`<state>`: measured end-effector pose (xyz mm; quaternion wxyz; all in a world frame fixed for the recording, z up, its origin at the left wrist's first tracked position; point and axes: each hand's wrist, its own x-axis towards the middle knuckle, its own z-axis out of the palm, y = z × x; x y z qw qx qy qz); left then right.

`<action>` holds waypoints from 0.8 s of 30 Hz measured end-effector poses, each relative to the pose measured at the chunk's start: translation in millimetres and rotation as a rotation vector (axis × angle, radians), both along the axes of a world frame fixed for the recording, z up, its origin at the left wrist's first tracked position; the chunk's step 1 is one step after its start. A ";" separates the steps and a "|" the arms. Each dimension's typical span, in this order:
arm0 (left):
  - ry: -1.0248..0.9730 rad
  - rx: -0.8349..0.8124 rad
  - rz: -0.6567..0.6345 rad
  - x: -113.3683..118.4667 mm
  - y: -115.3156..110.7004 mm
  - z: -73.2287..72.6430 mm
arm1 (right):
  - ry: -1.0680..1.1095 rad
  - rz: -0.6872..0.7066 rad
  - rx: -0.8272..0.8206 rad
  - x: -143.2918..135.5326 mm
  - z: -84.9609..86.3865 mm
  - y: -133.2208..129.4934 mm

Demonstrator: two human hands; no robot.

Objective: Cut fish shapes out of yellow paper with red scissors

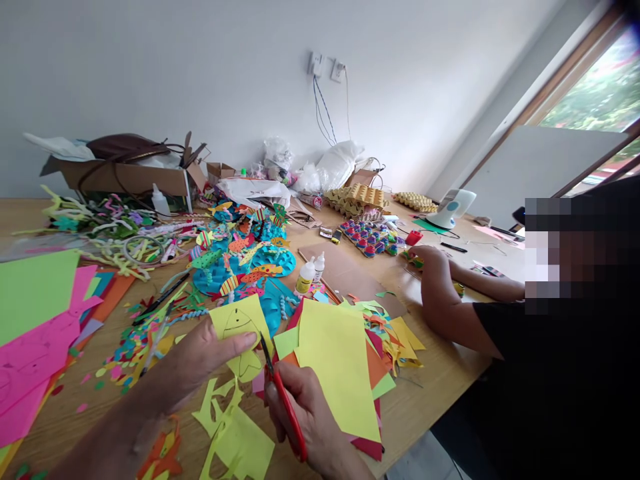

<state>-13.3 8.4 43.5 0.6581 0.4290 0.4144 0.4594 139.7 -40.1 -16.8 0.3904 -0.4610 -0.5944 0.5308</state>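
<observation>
My left hand [213,347] pinches a piece of yellow paper [253,310] with a fish outline drawn on it in dark pen. In my right hand [305,407] is a pair of scissors [290,407] with red handles, its dark blades at the right edge of that paper. Whether the blades are parted is too small to tell. Yellow paper scraps [243,440] with cut-out gaps lie on the table below my hands. Right of them is a stack of coloured sheets, a yellow sheet [335,367] on top.
Pink and green sheets [37,287] lie at left, near paper dots [117,357]. Behind are blue pieces with paper fish [245,260], glue bottles [306,275], painted egg cartons [367,237] and a full cardboard box [135,180]. A co-worker's arm [440,300] rests at right.
</observation>
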 end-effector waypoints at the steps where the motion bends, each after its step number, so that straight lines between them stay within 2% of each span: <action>1: 0.009 0.004 -0.023 -1.3 0.4 -0.3 | -0.013 -0.001 0.002 0.9 -0.8 -0.5; 6: 0.076 -0.009 -0.151 -8.3 2.8 -1.6 | -0.034 0.027 -0.008 3.7 1.6 -2.0; 12: 0.056 -0.031 -0.085 -6.9 -0.2 -2.1 | -0.058 0.033 0.020 3.2 5.3 -1.4; 16: 0.053 -0.058 -0.104 -6.2 -1.5 -2.4 | -0.067 0.033 0.019 3.2 4.4 -1.5; 24: 0.069 -0.003 -0.049 -6.1 0.1 -4.3 | -0.087 0.041 0.008 5.5 -1.6 -2.8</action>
